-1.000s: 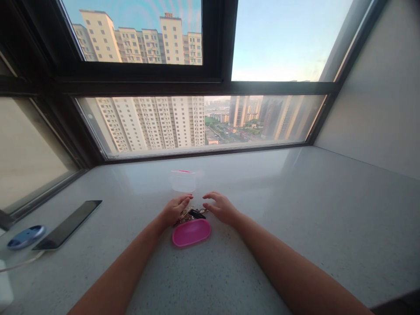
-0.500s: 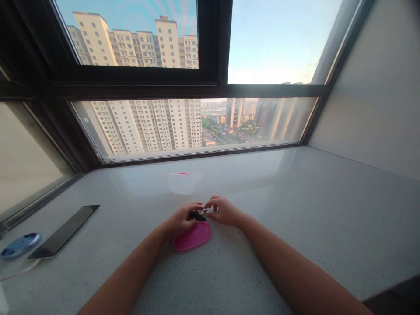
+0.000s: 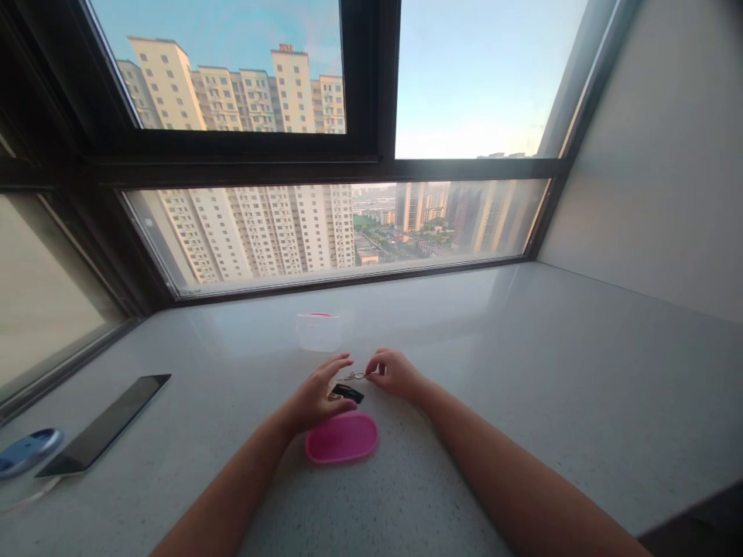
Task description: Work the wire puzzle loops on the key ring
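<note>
My left hand (image 3: 318, 396) lies over the counter with its fingers stretched and apart from the thumb. In the gap by its palm is a small black object (image 3: 349, 393) with some gold-coloured metal beside it; its kind is too small to tell. My right hand (image 3: 395, 375) pinches the end of a small metal ring (image 3: 358, 376), which seems linked to a short metal piece reaching toward the left hand. Just below the left thumb, a pink oval lid (image 3: 342, 439) rests on the counter. Beyond both hands stands a clear plastic container (image 3: 319, 333) with a pink-red mark at its rim.
On the left of the pale speckled counter (image 3: 551, 371) lies a dark flat tablet or phone (image 3: 107, 424) with a white cable (image 3: 35, 493). A round bluish object (image 3: 29, 451) sits beside it. A dark-framed window (image 3: 261, 172) closes off the back, and a white wall (image 3: 655, 178) the right.
My left fingers have opened away from the black object. The right hand's pinch now shows a metal ring drawn out between the hands. The whole view has tilted slightly.
</note>
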Available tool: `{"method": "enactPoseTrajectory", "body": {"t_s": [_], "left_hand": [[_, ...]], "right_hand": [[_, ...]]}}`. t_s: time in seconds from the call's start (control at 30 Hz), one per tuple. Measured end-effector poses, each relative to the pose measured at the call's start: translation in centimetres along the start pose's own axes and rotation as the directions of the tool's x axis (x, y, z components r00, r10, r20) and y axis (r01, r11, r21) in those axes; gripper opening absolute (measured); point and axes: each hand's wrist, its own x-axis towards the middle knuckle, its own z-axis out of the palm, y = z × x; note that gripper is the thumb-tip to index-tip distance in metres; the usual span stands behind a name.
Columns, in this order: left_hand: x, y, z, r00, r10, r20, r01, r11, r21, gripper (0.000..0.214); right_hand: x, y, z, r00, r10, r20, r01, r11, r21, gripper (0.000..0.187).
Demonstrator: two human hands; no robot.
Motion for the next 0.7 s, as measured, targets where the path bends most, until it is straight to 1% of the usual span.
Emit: {"method": "enactPoseTrajectory", "body": {"t_s": [0.07, 0.1, 0.17, 0.23, 0.3, 0.43, 0.5, 0.57, 0.63, 0.7], "left_hand": [[0.2, -0.4, -0.9, 0.989, -0.003, -0.150, 0.016, 0.996, 0.084, 0.048], [0.3, -0.9, -1.5, 0.971, -0.004, -0.240, 0.038, 0.990, 0.138, 0.039], [0.6, -2.2, -2.6, 0.909, -0.006, -0.416, 0.137, 0.949, 0.285, 0.026], [0.8, -3.7, -3.7, 0.878, -0.016, -0.479, 0.192, 0.927, 0.322, 0.026], [1.1, -5.2, -4.5, 0.872, -0.011, -0.490, 0.210, 0.912, 0.352, 0.027], [1.8, -7.3, -5.0, 0.893, 0.002, -0.451, 0.192, 0.903, 0.385, 0.030], [2.3, -7.9, -4.9, 0.923, 0.024, -0.384, 0.157, 0.888, 0.432, 0.032], [2.7, -8.3, -4.6, 0.942, 0.043, -0.334, 0.121, 0.882, 0.456, 0.033], [3.0, -8.6, -4.3, 0.946, 0.055, -0.318, 0.104, 0.881, 0.461, 0.030], [3.2, -8.6, -4.1, 0.940, 0.064, -0.334, 0.100, 0.886, 0.452, 0.028]], "right_hand": [[0.1, -0.1, 0.2, 0.999, 0.017, -0.038, -0.016, 1.000, 0.025, 0.008], [0.2, -0.2, 0.3, 0.998, 0.021, -0.054, -0.018, 0.999, 0.041, 0.008], [0.3, -0.4, 0.6, 0.998, 0.014, -0.069, -0.009, 0.997, 0.075, 0.008], [0.4, -0.6, 0.8, 0.998, 0.002, -0.067, 0.005, 0.995, 0.098, 0.007], [0.4, -0.7, 1.1, 0.999, -0.009, -0.045, 0.014, 0.994, 0.111, 0.006], [0.5, -0.6, 1.3, 1.000, -0.008, 0.011, 0.006, 0.991, 0.136, 0.008], [0.5, -0.5, 1.3, 0.999, -0.013, 0.030, 0.008, 0.991, 0.137, 0.009], [0.6, -0.4, 1.3, 0.999, -0.021, 0.029, 0.017, 0.991, 0.129, 0.011], [0.6, -0.3, 1.3, 0.999, -0.011, 0.037, 0.006, 0.993, 0.119, 0.015], [0.6, -0.1, 1.4, 0.999, -0.005, 0.038, 0.001, 0.993, 0.120, 0.017]]}}
